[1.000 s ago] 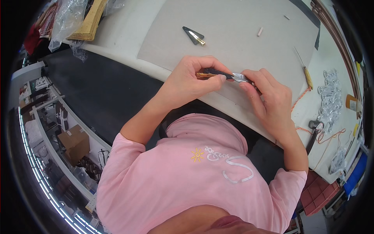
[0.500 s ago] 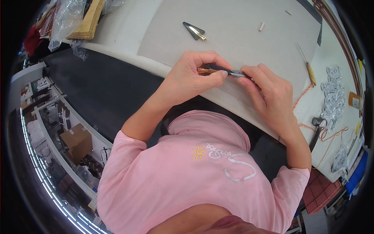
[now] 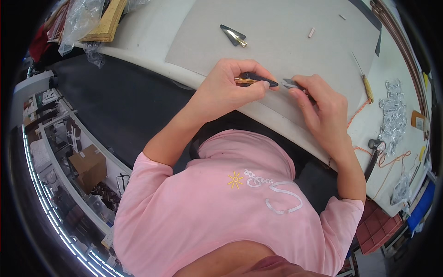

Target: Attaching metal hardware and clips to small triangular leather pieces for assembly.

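Observation:
My left hand (image 3: 228, 87) pinches a black hair clip (image 3: 253, 78) with a gold metal prong, its dark pointed tip towards the right. In my right hand (image 3: 325, 104) is a small pair of thread snips (image 3: 290, 84), whose grey blades point at that tip with a narrow gap between. The snips' handles are mostly covered by my fingers. Farther off on the grey mat (image 3: 277, 41) lies a second hair clip (image 3: 233, 35), a black triangle with a gold prong. Both hands are held above the table's near edge.
Chalk-like sticks (image 3: 311, 33) lie on the mat. To the right are a yellow-handled awl (image 3: 368, 87), orange cord (image 3: 386, 161), a hammer (image 3: 376, 147) and a heap of clear plastic pieces (image 3: 392, 117). Plastic bags (image 3: 83, 23) and a yellow wooden piece (image 3: 106, 25) sit at the far left.
The snips have drawn back a little to the right, so their blades now stand apart from the hair clip's tip. My left hand has hardly moved.

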A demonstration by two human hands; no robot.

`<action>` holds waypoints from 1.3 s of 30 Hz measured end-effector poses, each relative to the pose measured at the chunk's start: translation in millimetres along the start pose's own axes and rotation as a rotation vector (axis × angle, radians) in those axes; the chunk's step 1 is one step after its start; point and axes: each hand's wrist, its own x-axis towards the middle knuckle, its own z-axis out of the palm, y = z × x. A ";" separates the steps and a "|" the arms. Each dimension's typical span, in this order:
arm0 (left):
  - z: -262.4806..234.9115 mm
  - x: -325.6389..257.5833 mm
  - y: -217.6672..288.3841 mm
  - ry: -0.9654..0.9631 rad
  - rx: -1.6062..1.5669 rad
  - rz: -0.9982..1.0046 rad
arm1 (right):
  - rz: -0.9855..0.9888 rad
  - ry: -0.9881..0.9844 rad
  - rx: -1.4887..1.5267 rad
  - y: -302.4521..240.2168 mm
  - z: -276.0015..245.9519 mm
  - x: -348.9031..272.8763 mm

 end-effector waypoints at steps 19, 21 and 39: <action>4.8 0.4 2.9 0.040 0.017 0.011 | -0.148 -0.040 -0.174 -4.7 5.9 3.2; 3.5 1.0 1.6 0.031 0.000 0.009 | -0.152 -0.044 -0.179 -4.1 5.7 3.4; -0.2 -0.6 2.3 -0.003 -0.042 -0.050 | -0.120 -0.094 -0.097 -3.6 5.6 2.6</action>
